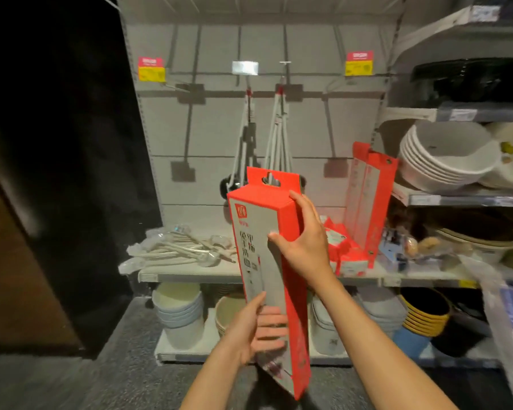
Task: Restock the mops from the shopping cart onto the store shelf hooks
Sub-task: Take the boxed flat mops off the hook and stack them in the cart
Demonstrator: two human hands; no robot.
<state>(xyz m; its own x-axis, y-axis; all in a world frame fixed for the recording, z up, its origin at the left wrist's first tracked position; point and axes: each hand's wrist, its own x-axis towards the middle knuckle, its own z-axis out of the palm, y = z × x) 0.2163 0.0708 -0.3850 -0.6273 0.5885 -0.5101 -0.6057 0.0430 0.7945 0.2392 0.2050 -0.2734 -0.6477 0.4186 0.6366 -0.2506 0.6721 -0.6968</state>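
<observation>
A long red and grey mop box point(261, 250) with a hang tab at its top is held upright and tilted in front of the shelf. My right hand point(304, 241) grips its upper right side, thumb on the grey front. My left hand point(258, 327) holds the lower part, thumb on the front and fingers behind. Two more red mop boxes point(367, 199) lean upright on the shelf board to the right. On the back panel, hooks point(280, 87) carry hanging white-handled mops point(274, 137). The shopping cart is out of view.
White hangers point(175, 247) lie on the shelf board point(190, 275) at left. Small red packs point(345, 250) sit beside the leaning boxes. Stacked white basins point(444, 161) fill the right shelves, and buckets point(179, 315) stand below. A dark panel lies to the left.
</observation>
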